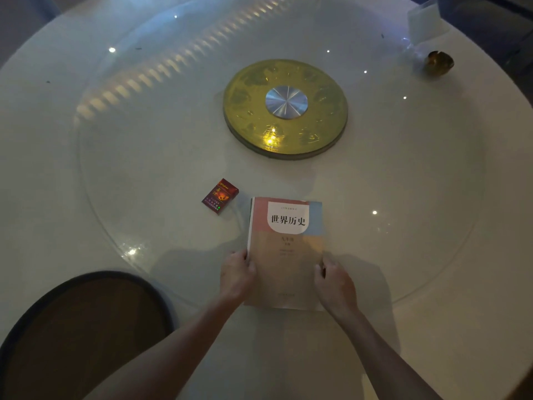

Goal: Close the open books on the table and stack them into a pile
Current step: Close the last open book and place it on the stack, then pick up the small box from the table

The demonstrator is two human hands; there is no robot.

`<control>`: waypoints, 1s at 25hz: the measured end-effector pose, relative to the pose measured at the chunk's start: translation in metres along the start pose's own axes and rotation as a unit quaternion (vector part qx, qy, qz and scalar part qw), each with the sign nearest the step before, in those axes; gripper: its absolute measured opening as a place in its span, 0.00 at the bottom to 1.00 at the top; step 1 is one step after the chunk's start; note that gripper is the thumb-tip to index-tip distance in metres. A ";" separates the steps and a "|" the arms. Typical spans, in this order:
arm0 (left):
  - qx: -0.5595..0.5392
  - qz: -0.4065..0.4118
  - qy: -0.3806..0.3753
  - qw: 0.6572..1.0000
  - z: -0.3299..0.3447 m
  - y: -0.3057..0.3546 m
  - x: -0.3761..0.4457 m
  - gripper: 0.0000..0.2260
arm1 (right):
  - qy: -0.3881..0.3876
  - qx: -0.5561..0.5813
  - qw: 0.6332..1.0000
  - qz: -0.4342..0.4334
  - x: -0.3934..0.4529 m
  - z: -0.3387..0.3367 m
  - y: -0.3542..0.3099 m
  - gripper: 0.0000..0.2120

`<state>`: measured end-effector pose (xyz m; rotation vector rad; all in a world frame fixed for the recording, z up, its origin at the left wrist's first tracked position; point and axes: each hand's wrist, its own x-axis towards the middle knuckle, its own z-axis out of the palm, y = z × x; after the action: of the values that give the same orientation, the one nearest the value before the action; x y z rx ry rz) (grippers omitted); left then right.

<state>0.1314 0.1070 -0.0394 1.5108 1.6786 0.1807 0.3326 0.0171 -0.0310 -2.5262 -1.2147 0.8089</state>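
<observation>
A closed book (285, 249) with a pink, blue and orange cover and black title characters lies on the white round table (144, 197), near its front edge. It tops a pile; edges of another book show beneath along its left side. My left hand (236, 277) grips the pile's left edge with the fingers curled around it. Across from it, my right hand (334, 281) holds the right edge the same way. No open book is in view.
A dark red cigarette pack (220, 195) lies just left of the pile's far end. A gold turntable hub (285, 108) sits at the table's centre under a glass disc. A brown chair seat (83, 333) is at lower left. A small gold dish (438, 63) stands far right.
</observation>
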 end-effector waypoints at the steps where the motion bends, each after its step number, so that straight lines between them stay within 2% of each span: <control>1: 0.019 0.005 -0.003 1.000 -0.001 0.001 0.001 0.10 | -0.011 -0.012 1.000 -0.006 0.000 0.000 0.002 0.12; 6: 0.090 0.073 -0.019 0.993 -0.011 -0.006 0.004 0.10 | -0.052 -0.089 0.995 -0.015 0.008 -0.011 -0.003 0.12; 8: 0.096 0.088 -0.019 0.991 -0.021 -0.008 0.008 0.12 | -0.008 -0.116 0.993 -0.005 0.013 -0.021 -0.017 0.14; 10: 0.070 0.079 0.009 0.994 -0.035 -0.010 0.025 0.17 | 0.046 -0.067 0.996 -0.018 0.023 -0.029 -0.042 0.18; 11: 0.057 0.068 0.026 0.996 -0.045 -0.011 0.037 0.20 | 0.049 -0.037 0.997 -0.041 0.030 -0.032 -0.058 0.18; 14: 0.026 0.047 0.085 0.995 -0.075 -0.011 0.078 0.25 | 0.008 0.034 0.991 -0.128 0.059 -0.029 -0.108 0.16; 17: 0.018 0.029 0.112 0.993 -0.099 -0.002 0.111 0.28 | -0.047 0.111 0.981 -0.150 0.082 -0.018 -0.158 0.17; 19: 0.005 0.021 0.096 0.995 -0.106 0.000 0.128 0.27 | -0.100 0.171 0.973 -0.120 0.089 -0.005 -0.184 0.19; 22: -0.019 0.008 0.069 0.997 -0.109 -0.002 0.141 0.20 | -0.192 0.276 0.942 -0.013 0.094 0.023 -0.207 0.20; 25: -0.026 0.039 0.052 0.998 -0.104 -0.006 0.132 0.13 | -0.228 0.285 0.930 0.036 0.093 0.048 -0.215 0.22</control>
<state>0.0704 0.2638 -0.0415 1.5518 1.6825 0.3474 0.2129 0.2237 -0.0157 -1.9681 -0.8216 1.5678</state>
